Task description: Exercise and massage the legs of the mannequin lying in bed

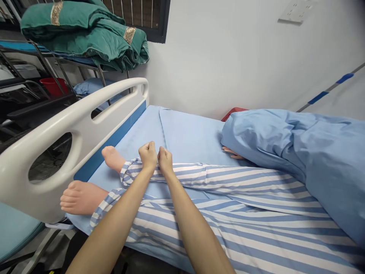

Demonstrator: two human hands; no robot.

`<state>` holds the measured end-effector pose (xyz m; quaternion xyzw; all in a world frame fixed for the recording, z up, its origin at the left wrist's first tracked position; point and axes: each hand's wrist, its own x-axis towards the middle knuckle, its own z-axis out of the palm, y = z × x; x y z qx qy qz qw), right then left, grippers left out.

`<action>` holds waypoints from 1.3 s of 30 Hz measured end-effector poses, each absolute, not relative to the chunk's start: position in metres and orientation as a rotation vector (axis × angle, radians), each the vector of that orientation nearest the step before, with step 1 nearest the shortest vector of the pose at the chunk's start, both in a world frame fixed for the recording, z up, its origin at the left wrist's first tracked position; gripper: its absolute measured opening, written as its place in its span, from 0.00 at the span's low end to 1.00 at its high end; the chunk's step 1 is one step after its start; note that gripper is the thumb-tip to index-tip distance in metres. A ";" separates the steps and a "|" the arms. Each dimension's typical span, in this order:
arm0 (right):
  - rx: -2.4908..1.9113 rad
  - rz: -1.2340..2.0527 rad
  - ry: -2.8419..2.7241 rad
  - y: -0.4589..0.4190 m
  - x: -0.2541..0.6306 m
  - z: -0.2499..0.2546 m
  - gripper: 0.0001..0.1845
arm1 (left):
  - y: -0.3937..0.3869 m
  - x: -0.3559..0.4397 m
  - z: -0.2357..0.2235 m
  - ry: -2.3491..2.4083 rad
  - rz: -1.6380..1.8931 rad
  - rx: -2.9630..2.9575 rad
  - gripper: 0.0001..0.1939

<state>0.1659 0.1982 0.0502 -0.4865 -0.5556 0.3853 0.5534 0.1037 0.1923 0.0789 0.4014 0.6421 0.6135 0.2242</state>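
Note:
Both my left hand and my right hand are closed in fists, side by side with a narrow gap, thumbs uppermost. They are over the far lower leg of a manikin in blue-and-white striped trousers. Whether the fists grip cloth is hidden from this side. The manikin lies on its back on a light blue sheet. Its bare far foot and near foot point towards the footboard. A blue quilt covers its upper body, and some of its fingers show beneath the edge.
A white bed footboard with handle openings stands at the left. Beyond it, a folded green quilt rests on a metal-framed rack, with a red bucket below. A white wall borders the bed's far side.

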 end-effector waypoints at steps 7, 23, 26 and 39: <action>-1.121 0.978 -1.183 0.198 0.169 0.050 0.20 | 0.182 0.118 0.054 1.814 1.471 1.289 0.19; -1.301 0.631 -1.664 0.186 0.191 0.055 0.19 | 0.182 0.115 0.053 1.803 1.422 1.202 0.26; -1.246 0.683 -1.550 0.188 0.192 0.053 0.20 | 0.183 0.118 0.060 1.810 1.378 1.317 0.26; -1.206 0.791 -1.245 0.188 0.195 0.057 0.20 | 0.183 0.141 0.058 2.166 0.884 1.718 0.21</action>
